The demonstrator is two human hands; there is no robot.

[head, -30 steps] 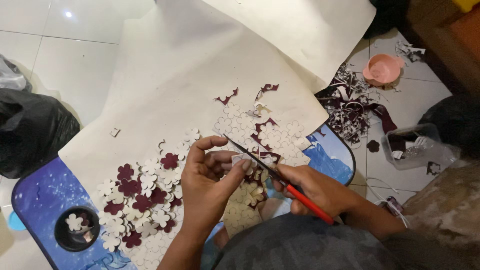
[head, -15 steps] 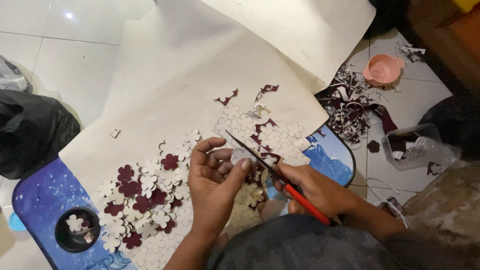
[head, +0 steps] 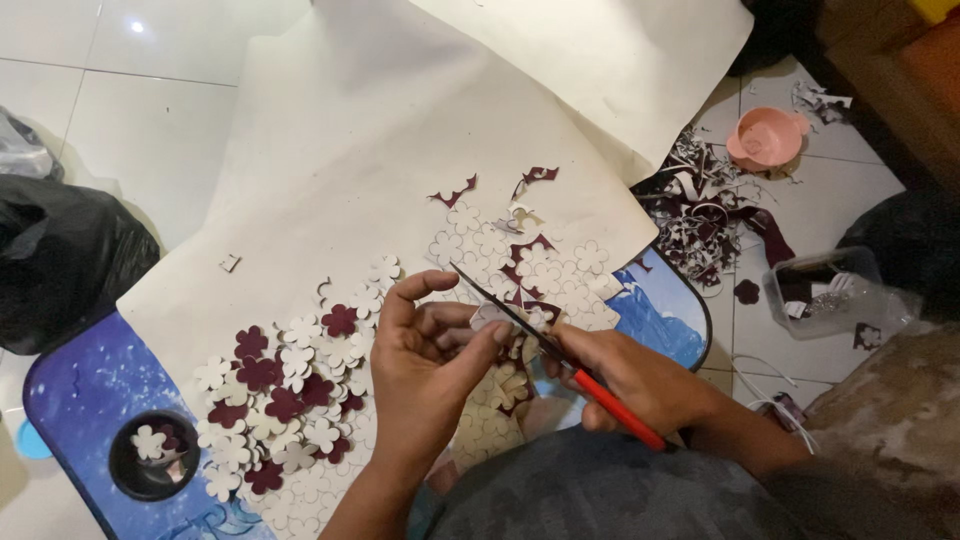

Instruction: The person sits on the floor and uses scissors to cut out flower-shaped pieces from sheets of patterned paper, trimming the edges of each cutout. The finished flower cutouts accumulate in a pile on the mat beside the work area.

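My left hand (head: 425, 365) pinches a small cream paper piece (head: 490, 316) between thumb and fingers. My right hand (head: 625, 375) grips red-handled scissors (head: 560, 358), whose dark blades reach up-left to the paper piece. Below both hands lies a cream sheet (head: 495, 415) marked with flower outlines. Cut-out flowers (head: 285, 395) in cream and maroon are heaped to the left, and more cream flowers (head: 520, 255) lie just above the scissors.
A large cream sheet (head: 400, 130) covers a blue starry tray table (head: 85, 390) with a round cup hole (head: 152, 455). Maroon scraps (head: 705, 215), a pink bowl (head: 765, 138) and a clear plastic box (head: 830, 292) lie right. A black bag (head: 60, 255) sits left.
Both hands have shifted slightly, and the scissors' blades have stayed at the small paper piece held by my left hand. Nothing else has moved.
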